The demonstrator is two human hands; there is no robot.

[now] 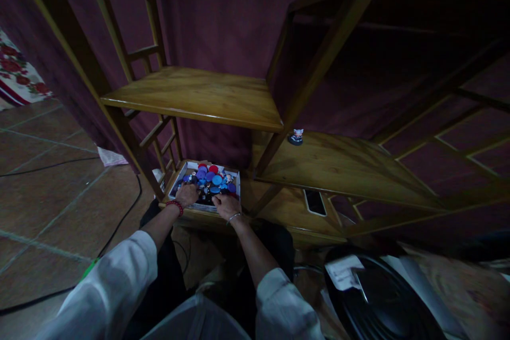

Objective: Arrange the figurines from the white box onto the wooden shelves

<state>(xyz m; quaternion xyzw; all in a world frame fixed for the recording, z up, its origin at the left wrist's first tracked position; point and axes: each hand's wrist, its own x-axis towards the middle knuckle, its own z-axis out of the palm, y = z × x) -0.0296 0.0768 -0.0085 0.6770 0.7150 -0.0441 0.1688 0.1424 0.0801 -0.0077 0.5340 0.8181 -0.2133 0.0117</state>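
Observation:
A shallow white-sided box sits on the low wooden shelf in front of me. It holds several round blue discs, red discs and purple discs, with small dark pieces mixed among them. My left hand, with a red bead bracelet at its wrist, reaches over the near left part of the box, fingers curled down. At the near right edge, my right hand is closed, its thumb and fingers drawn together. Whatever either hand grips is too small and dark to make out.
A small figurine on a dark base stands on the right shelf. Below lies a phone. A bare wooden shelf juts out above the box. A black stool with paper is at lower right; a cable crosses the floor.

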